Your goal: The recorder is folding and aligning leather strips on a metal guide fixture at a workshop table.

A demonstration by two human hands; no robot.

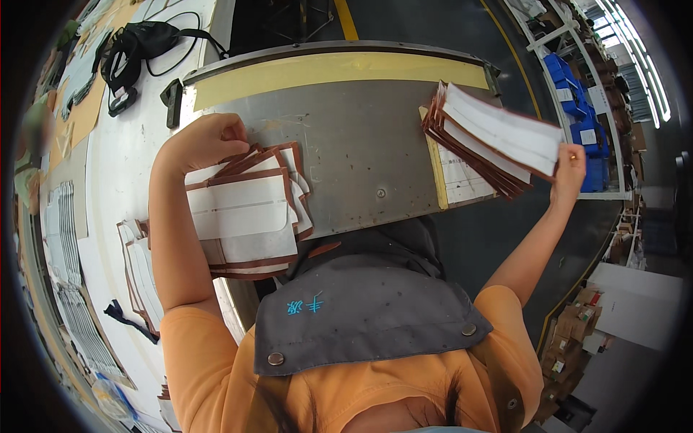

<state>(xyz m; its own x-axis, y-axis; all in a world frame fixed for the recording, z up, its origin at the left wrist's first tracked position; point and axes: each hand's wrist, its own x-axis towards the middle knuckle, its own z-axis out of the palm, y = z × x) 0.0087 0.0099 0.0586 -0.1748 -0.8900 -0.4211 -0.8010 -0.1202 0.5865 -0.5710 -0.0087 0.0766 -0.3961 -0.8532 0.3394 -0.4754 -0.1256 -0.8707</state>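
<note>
Black bag [148,40], upper left; blue bins [561,71], far right; left forearm [180,231] partly across a loose pile of brown-edged white panels [242,209]. Right hand [570,162] pinched onto the outer end of fanned panels [498,119] at right; left hand [213,136] curled at the pile, hold unclear. Beneath, scratched grey metal table [354,144]; beyond, dark floor [411,22].

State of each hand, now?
Left hand: curled by the panel pile; can't tell if it grips anything.
Right hand: closed on the end of a white panel.

The panel pile [242,209] lies left of the panel stack [498,123].
</note>
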